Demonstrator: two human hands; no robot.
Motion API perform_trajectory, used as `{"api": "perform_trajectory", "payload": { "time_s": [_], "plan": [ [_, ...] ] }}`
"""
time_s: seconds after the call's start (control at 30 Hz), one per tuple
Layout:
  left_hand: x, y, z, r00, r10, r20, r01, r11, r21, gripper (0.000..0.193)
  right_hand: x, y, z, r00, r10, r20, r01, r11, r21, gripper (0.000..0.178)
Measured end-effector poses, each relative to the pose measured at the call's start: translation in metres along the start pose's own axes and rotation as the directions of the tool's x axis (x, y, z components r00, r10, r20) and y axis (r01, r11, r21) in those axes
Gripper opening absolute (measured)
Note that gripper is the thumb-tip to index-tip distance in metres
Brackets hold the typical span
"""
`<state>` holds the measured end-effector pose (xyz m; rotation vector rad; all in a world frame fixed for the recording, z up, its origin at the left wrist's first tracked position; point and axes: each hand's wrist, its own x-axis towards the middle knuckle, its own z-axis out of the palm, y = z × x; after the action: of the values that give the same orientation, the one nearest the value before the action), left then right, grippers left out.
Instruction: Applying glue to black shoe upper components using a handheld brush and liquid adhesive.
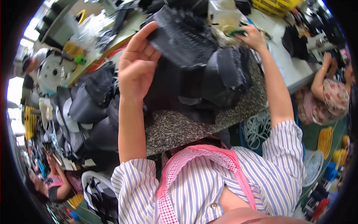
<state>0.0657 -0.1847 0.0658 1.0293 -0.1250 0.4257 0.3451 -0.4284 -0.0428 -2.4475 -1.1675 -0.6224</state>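
Observation:
My left hand is closed on the left edge of a black leather-like piece, its thumb and fingers pinching it. The raised side of that piece carries a rough, whitish, frayed-looking surface. On the far side, my right hand grips a small green tool at the mouth of a pale, smeared plastic-covered pot. The tool's working end cannot be made out. A stack of similar black pieces lies between my arms on the speckled stone slab.
More black and grey cut pieces are heaped at the left. A blue-rimmed tub of white strips stands below the slab's right side. A white fan is at far left. A co-worker's floral sleeve shows at right, beside a machine.

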Motion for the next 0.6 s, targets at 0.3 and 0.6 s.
{"api": "perform_trajectory", "payload": {
  "time_s": [0.3, 0.6],
  "plan": [
    [-0.012, 0.032, 0.014, 0.792, 0.568, 0.225, -0.333, 0.092, 0.938, 0.013, -0.01, -0.189, -0.13, 0.957, -0.167, -0.236, 0.275, 0.775, 0.568, 0.066],
    [-0.025, 0.043, 0.016, 0.944, 0.277, -0.179, -0.027, 0.606, 0.795, 0.019, -0.026, -0.226, -0.113, 0.93, -0.037, 0.365, -0.367, -0.097, 0.925, 0.044]
  ]
}}
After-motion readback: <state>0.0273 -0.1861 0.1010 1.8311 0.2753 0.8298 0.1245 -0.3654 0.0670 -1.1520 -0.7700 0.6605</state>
